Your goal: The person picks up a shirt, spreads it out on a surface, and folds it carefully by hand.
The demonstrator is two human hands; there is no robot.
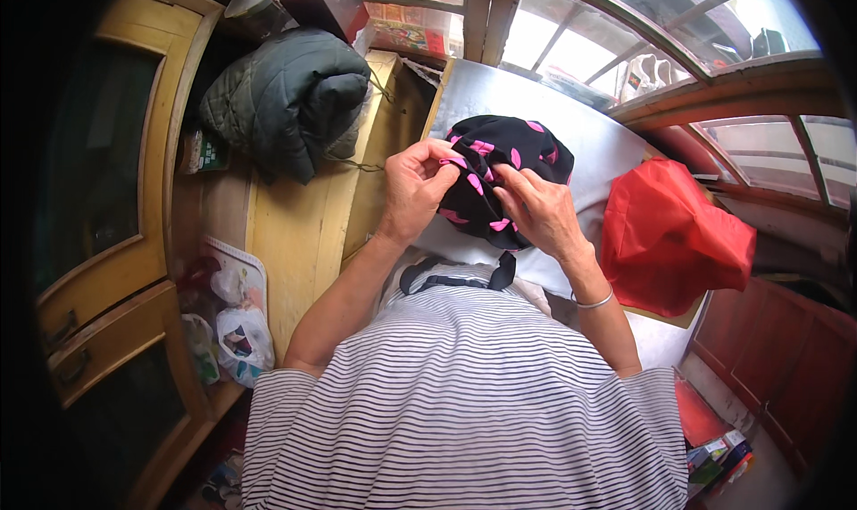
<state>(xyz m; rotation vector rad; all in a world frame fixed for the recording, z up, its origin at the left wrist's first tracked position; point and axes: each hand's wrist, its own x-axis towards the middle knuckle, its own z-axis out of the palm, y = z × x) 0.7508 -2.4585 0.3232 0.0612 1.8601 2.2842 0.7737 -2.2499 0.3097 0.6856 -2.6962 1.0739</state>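
Note:
A bunched black cloth (542,145) with a pink petal-like print lies before me on a silvery sheet-topped table (462,95). My left hand (418,188) pinches a small gathered fold of it between thumb and fingers. At the middle of the bundle, the bent fingers of my right hand (542,208) grip the fabric close to that fold. Whether the cloth is a garment or a bag I cannot tell. What lies under the fingertips is hidden.
A red cloth (669,235) drapes over something at the right, below windows (562,28). To the left, a folded dark green quilted jacket (288,101) rests on a yellow wooden surface (294,242), with plastic bags (244,342) nearer the wooden cabinet (161,175).

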